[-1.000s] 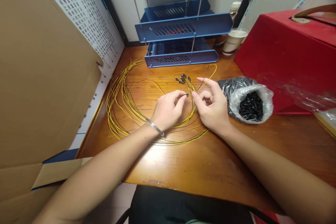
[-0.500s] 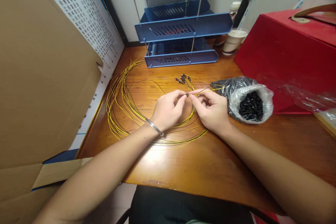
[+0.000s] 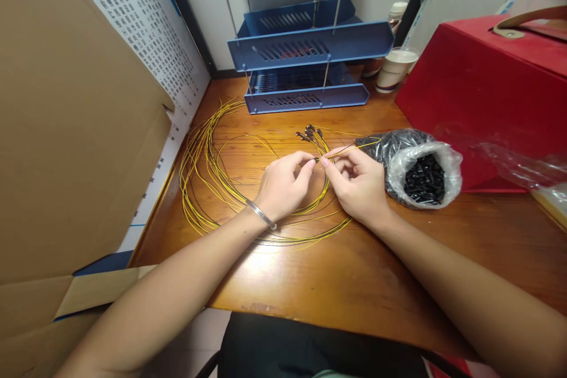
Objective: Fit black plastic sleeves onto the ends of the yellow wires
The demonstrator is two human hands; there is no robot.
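My left hand, with a silver bracelet at its wrist, pinches a small black piece between thumb and forefinger. Close on its right, my right hand pinches a thin yellow and black wire, whose loop reaches out toward the bag. Thumbs and forefingers of the two hands almost meet. Under and around them lies a loose coil of yellow and black wires. Several wire ends with dark tips are gathered just beyond my fingers. An open clear bag of small black parts lies to the right.
A tiered blue tray rack stands at the back, with a paper cup and a bottle beside it. A red box with a strap handle takes up the right. Cardboard rises along the left side of the wooden table.
Both hands stay nearly in place, fingertips still together. The wire held in my right hand has shifted slightly, its loop bending a little differently near the bag.
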